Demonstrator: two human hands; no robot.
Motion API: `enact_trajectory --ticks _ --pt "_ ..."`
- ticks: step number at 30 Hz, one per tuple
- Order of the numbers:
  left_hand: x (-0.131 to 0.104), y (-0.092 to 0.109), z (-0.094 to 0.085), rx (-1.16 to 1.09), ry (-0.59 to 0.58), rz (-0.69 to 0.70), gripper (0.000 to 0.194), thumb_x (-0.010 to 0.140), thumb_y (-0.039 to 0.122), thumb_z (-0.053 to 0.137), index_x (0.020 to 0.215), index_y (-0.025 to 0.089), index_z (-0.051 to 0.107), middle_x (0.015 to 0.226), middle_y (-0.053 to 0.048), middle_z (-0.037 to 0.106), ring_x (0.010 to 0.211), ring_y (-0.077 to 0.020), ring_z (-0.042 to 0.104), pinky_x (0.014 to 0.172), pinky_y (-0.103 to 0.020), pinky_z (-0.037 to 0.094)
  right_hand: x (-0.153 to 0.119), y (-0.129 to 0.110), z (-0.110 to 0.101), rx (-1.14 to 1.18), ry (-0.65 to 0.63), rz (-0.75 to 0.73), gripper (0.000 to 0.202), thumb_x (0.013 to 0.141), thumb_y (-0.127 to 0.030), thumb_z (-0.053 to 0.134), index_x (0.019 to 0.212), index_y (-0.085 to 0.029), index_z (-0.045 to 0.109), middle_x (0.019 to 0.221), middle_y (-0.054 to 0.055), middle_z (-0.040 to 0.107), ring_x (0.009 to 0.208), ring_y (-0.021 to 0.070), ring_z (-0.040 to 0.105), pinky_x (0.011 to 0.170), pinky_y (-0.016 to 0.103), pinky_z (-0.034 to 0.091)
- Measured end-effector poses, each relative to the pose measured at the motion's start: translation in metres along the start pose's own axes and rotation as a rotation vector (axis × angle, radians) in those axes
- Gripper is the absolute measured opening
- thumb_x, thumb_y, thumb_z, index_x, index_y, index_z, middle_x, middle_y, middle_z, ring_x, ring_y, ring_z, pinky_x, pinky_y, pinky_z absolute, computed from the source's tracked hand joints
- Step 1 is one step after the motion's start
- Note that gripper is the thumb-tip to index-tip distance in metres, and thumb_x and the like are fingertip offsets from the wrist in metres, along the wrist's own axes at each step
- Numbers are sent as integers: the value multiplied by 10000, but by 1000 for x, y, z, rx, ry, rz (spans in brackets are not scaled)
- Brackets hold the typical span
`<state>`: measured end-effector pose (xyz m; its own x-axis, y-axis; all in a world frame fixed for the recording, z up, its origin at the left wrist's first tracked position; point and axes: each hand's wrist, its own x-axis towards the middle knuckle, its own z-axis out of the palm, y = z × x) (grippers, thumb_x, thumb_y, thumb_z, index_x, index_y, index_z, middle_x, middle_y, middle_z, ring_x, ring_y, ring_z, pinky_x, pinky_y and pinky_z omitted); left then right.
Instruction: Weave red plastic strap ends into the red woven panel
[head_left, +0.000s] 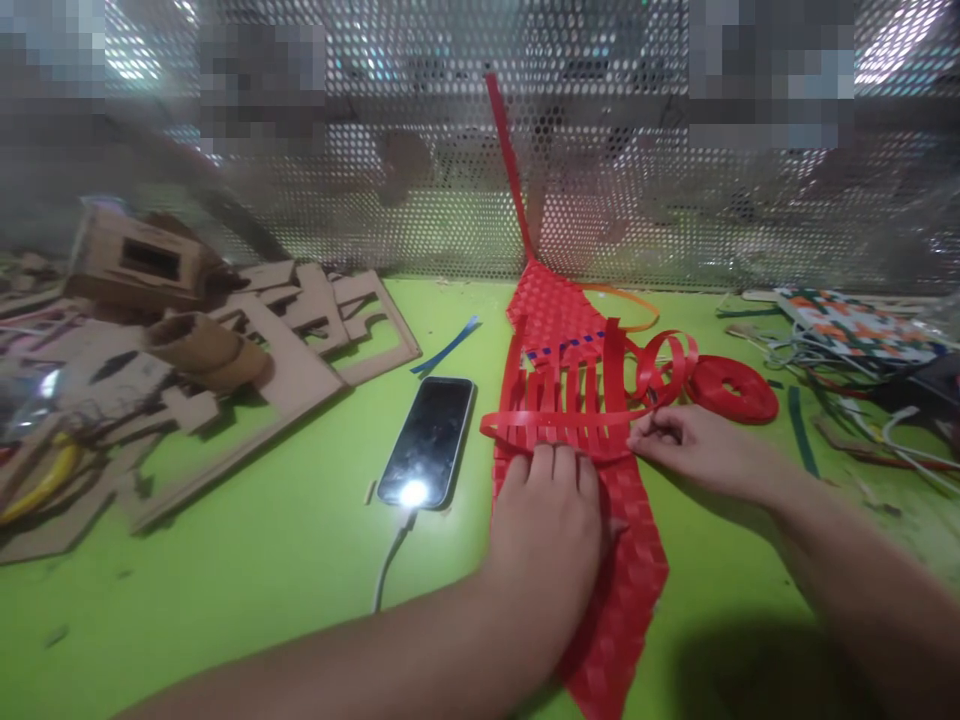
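A red woven mat of flat plastic strips (630, 540) lies lengthwise before me, with a row of parallel loose strips across its middle. My left hand (551, 530) rests palm down on it, fingers stretched forward onto the strips and thumb out to the right. At the mat's right edge, my right hand (697, 450) is closed in a pinch on a red plastic strip (559, 418), which loops across the loose strips. Curls of that strip rise beside a flat red coil (731, 388) on the right. What lies beneath my left fingers is hidden.
A phone (429, 440) with a cable lies left of the mat, near a blue strip (446, 345). Cardboard pieces (300, 390) pile up at the left. Cables and a patterned woven piece (862, 325) lie at the right. A perforated metal screen (420, 200) stands behind the green table (262, 580).
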<state>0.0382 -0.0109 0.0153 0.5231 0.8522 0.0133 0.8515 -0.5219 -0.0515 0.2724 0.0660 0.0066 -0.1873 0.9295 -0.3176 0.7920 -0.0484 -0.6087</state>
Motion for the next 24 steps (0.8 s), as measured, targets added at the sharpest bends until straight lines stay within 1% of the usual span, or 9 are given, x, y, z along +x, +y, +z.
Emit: enact_trajectory --ticks 1,3,7,10,12,16,19,21,24 --pt "1 -3 -2 -14 -13 -18 563 1063 595 578 1312 111 722 1124 -169 728 1053 -346 674 903 -490 595 0 0 0 -5 6 1 307 857 -535 720 848 -232 769 737 26 727 673 219 628 601 326 443" --pt "3 -7 -4 -37 -29 -57 646 1039 671 567 1304 102 719 1116 -175 725 1023 -343 667 888 -488 588 -1 -1 0 -16 14 5 305 857 -533 718 839 -233 767 730 27 722 667 219 625 583 321 427" --pt "7 -15 -3 -93 -80 -72 807 1020 762 506 1382 62 681 1222 -237 732 1102 -384 690 957 -530 571 -1 -1 1 -9 10 31 311 854 -544 720 865 -236 766 747 28 721 672 219 624 586 321 424" --pt "9 -18 -3 -117 -110 -67 890 1023 781 475 1487 33 605 1281 -267 726 1181 -417 690 1011 -569 558 0 -1 1 -3 0 45 316 856 -551 716 876 -239 765 740 26 706 665 216 611 579 318 416" --pt "10 -19 -3 -118 -116 -67 876 1027 772 479 1500 44 594 1324 -268 715 1223 -426 679 1029 -577 555 -1 -2 1 -13 -4 45 311 854 -548 728 867 -240 764 733 23 698 660 213 605 571 314 405" --pt "9 -18 -3 -107 -117 -59 820 1032 757 492 1477 79 614 1359 -254 706 1233 -416 680 1021 -556 562 -1 -2 1 -11 0 46 309 860 -551 736 858 -243 766 729 16 705 644 204 603 558 310 395" --pt "10 -19 -2 -102 -117 -44 873 1037 758 476 1590 84 513 1393 -259 686 1250 -418 673 1014 -551 561 -1 -1 1 10 -5 41 324 855 -562 739 854 -240 770 735 22 721 649 208 615 558 310 409" --pt "11 -21 -3 -116 -138 -35 890 1033 762 477 1649 120 450 1397 -255 683 1243 -425 677 995 -559 566 0 -1 1 6 -5 38 327 849 -563 743 843 -238 770 728 26 720 645 210 616 550 310 411" --pt "13 -24 -6 -141 -172 -31 873 1030 760 481 1664 161 443 1366 -254 697 1210 -436 695 954 -567 581 0 -2 0 -13 2 52 318 851 -556 733 829 -240 762 723 26 714 640 209 611 548 312 409"
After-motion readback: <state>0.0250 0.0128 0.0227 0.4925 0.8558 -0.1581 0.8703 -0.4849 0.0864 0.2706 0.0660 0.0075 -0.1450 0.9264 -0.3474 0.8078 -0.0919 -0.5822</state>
